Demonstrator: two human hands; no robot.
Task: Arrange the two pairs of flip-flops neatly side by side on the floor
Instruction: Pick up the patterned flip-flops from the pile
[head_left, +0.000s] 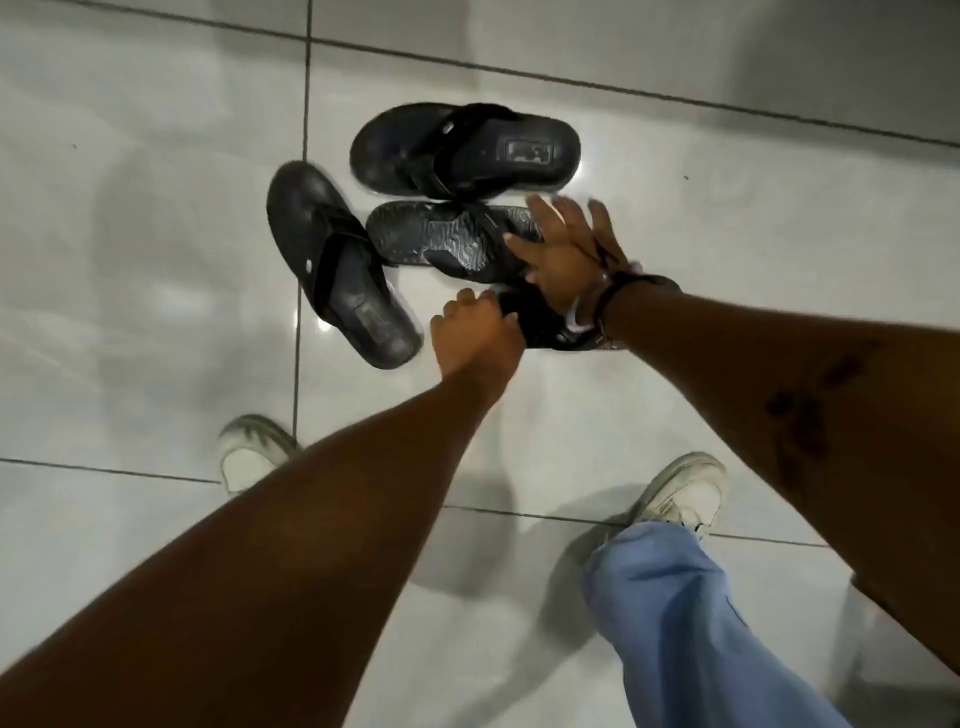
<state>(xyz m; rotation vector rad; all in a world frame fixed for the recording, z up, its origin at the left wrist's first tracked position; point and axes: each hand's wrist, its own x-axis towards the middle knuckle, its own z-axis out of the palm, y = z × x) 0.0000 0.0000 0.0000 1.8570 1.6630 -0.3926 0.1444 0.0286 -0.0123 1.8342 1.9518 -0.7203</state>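
Black flip-flop (540, 325) pinched in your left hand (475, 332); your right hand (563, 254) spreads over the overturned flip-flop (447, 241), two others alongside.

Bare forearms, a dark wristband (631, 291), light-blue trousers (691, 623) and white sneakers (685, 493).

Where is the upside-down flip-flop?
In the head view, the upside-down flip-flop lies mid-floor, just below the top flip-flop and right of the left flip-flop, with the right hand over its right end.
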